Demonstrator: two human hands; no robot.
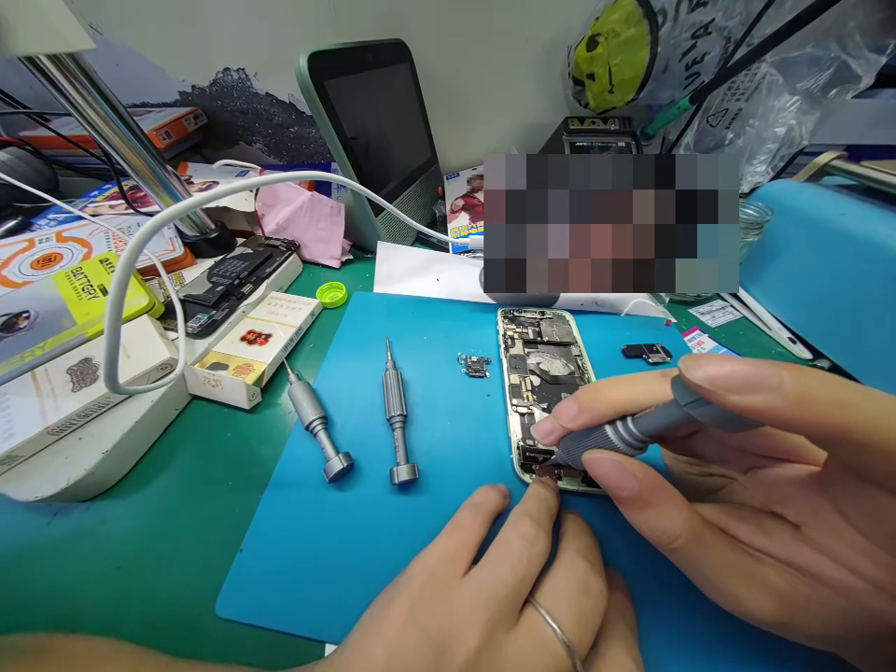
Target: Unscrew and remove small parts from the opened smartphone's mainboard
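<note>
An opened phone (553,364) lies on the blue mat (336,569), its inner boards and parts exposed. My right hand (756,485) is closed around a grey precision screwdriver (609,441), whose tip points at the phone's lower left part. The exact spot under the tip is too small to tell. My left hand (518,579), with a ring on one finger, presses bent fingers on the phone's bottom edge; its thumb is hidden. Two more precision screwdrivers, one upright-lying (396,411) and one slanted (318,425), lie left of the phone.
A small metal part (476,365) lies left of the phone, a dark part (648,353) to its right. Boxes (256,350), a green cap (331,295) and a looping white cable (231,191) are on the left. A smart display (371,131) stands behind; a blurred patch covers the back.
</note>
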